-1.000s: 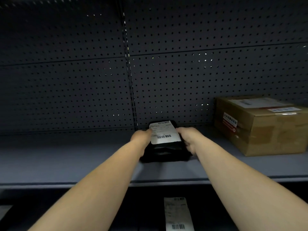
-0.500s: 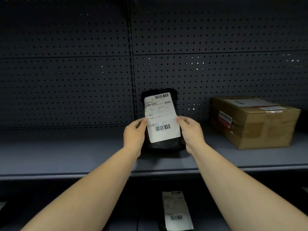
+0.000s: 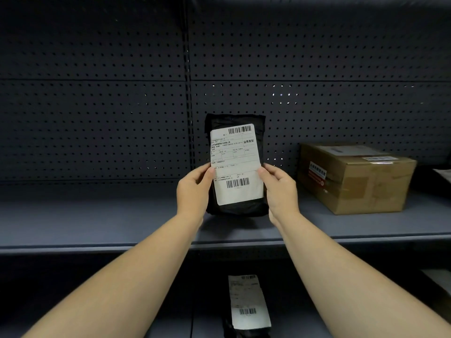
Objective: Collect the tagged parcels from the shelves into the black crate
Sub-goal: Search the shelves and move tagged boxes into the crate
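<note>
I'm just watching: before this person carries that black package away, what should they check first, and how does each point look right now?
1. Both hands hold the black parcel: ok, left hand and right hand grip its sides.
2. Label present and facing the person: ok.
3. Parcel clear of the shelf: cannot tell.
4. Cardboard box out of the way: ok, it sits apart to the right.
5. Black crate within reach: cannot tell, not in view.

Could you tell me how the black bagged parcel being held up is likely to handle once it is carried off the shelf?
The black parcel looks soft: its wrap is wrinkled, so it may sag. It seems light, since the left hand and right hand hold it upright by its edges alone. The glossy film could be slippery.
</note>
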The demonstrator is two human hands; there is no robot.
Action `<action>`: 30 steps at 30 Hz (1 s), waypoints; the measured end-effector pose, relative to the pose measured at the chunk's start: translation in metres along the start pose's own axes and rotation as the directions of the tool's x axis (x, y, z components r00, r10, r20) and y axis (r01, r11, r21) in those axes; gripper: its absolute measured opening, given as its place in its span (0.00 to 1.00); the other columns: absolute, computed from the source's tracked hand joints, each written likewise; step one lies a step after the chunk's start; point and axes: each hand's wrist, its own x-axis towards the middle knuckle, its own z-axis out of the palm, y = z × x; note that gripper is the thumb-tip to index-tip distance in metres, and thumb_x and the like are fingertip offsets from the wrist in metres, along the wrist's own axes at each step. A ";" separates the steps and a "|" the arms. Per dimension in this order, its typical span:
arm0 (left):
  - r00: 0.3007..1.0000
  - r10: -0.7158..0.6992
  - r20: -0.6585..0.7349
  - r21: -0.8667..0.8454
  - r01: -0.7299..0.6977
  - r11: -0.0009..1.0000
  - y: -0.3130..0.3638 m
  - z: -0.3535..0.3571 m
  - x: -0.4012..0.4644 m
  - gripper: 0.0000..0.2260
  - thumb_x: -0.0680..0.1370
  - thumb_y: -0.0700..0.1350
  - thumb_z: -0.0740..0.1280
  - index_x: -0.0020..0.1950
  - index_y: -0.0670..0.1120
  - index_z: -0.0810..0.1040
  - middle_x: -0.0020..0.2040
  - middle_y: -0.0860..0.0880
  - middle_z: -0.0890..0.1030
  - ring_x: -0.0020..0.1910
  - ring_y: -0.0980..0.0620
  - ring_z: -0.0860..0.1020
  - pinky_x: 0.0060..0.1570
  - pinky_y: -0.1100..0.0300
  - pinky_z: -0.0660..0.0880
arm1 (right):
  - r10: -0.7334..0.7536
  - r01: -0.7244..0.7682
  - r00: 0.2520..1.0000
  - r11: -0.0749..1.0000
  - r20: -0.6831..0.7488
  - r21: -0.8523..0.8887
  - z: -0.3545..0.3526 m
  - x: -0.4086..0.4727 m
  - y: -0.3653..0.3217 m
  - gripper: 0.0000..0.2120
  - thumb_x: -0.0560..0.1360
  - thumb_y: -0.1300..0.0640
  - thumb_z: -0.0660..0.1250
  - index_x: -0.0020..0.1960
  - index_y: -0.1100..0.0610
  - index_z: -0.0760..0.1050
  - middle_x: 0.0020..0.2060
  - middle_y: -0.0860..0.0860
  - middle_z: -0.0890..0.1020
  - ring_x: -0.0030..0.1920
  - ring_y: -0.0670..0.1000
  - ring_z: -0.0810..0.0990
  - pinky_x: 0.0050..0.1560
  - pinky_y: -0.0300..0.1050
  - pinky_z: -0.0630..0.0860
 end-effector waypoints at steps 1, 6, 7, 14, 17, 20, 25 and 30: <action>1.000 -0.001 -0.002 -0.002 0.001 1.000 0.000 0.001 0.000 0.08 0.75 0.49 0.68 0.45 0.64 0.83 0.49 0.59 0.84 0.54 0.58 0.81 0.59 0.54 0.76 | -0.003 0.003 1.000 1.000 0.003 -0.001 -0.001 0.001 -0.001 0.07 0.75 0.59 0.69 0.52 0.53 0.79 0.43 0.44 0.85 0.43 0.40 0.84 0.40 0.32 0.78; 0.999 -0.046 -0.017 0.024 0.046 0.999 0.000 0.007 0.005 0.07 0.76 0.49 0.67 0.44 0.61 0.83 0.48 0.59 0.84 0.52 0.59 0.81 0.56 0.57 0.76 | 0.020 -0.019 0.999 0.999 0.030 -0.035 -0.003 0.009 -0.008 0.05 0.75 0.59 0.68 0.49 0.51 0.79 0.39 0.42 0.85 0.39 0.38 0.83 0.35 0.30 0.77; 0.998 -0.062 -0.027 0.038 0.063 0.997 0.000 0.007 0.007 0.06 0.76 0.49 0.67 0.44 0.59 0.83 0.48 0.58 0.84 0.51 0.59 0.81 0.55 0.58 0.76 | 0.043 -0.041 0.999 0.997 0.030 -0.062 -0.003 0.012 -0.008 0.05 0.75 0.59 0.68 0.49 0.52 0.80 0.41 0.43 0.85 0.40 0.40 0.83 0.35 0.31 0.77; 0.962 -0.266 -0.058 0.131 0.272 0.953 -0.002 0.011 0.019 0.07 0.77 0.48 0.67 0.40 0.53 0.80 0.40 0.58 0.80 0.40 0.60 0.75 0.35 0.65 0.71 | 0.277 -0.263 0.960 0.942 0.040 -0.211 -0.008 0.032 -0.008 0.02 0.75 0.59 0.69 0.45 0.56 0.79 0.43 0.53 0.84 0.42 0.49 0.83 0.34 0.37 0.77; 0.930 -0.363 -0.056 0.145 0.368 0.919 -0.007 0.013 0.022 0.05 0.77 0.48 0.67 0.43 0.49 0.80 0.48 0.52 0.81 0.49 0.50 0.78 0.43 0.59 0.75 | 0.364 -0.350 0.931 0.914 0.036 -0.204 -0.010 0.038 -0.003 0.02 0.74 0.62 0.68 0.43 0.60 0.78 0.46 0.56 0.83 0.46 0.54 0.82 0.50 0.47 0.79; 0.902 -0.425 -0.075 0.190 0.431 0.882 -0.012 0.013 0.027 0.10 0.76 0.48 0.68 0.53 0.45 0.80 0.53 0.50 0.79 0.53 0.44 0.77 0.51 0.53 0.74 | 0.453 -0.437 0.891 0.867 0.015 -0.240 -0.010 0.041 0.000 0.03 0.74 0.62 0.69 0.43 0.60 0.76 0.38 0.54 0.82 0.37 0.50 0.82 0.35 0.40 0.80; 0.864 -0.493 -0.101 0.248 0.502 0.829 -0.018 0.010 0.033 0.14 0.75 0.49 0.70 0.57 0.42 0.79 0.51 0.48 0.77 0.48 0.44 0.76 0.46 0.53 0.72 | 0.507 -0.487 0.862 0.824 -0.006 -0.288 -0.006 0.043 0.003 0.06 0.75 0.62 0.69 0.40 0.61 0.75 0.32 0.53 0.80 0.22 0.46 0.80 0.18 0.33 0.71; 0.848 -0.520 -0.103 0.230 0.529 0.817 -0.025 0.008 0.039 0.09 0.75 0.47 0.70 0.47 0.42 0.79 0.53 0.44 0.81 0.51 0.43 0.79 0.54 0.48 0.77 | 0.527 -0.505 0.850 0.810 -0.007 -0.297 -0.002 0.044 0.007 0.09 0.75 0.63 0.68 0.36 0.61 0.74 0.31 0.54 0.79 0.18 0.46 0.78 0.16 0.34 0.70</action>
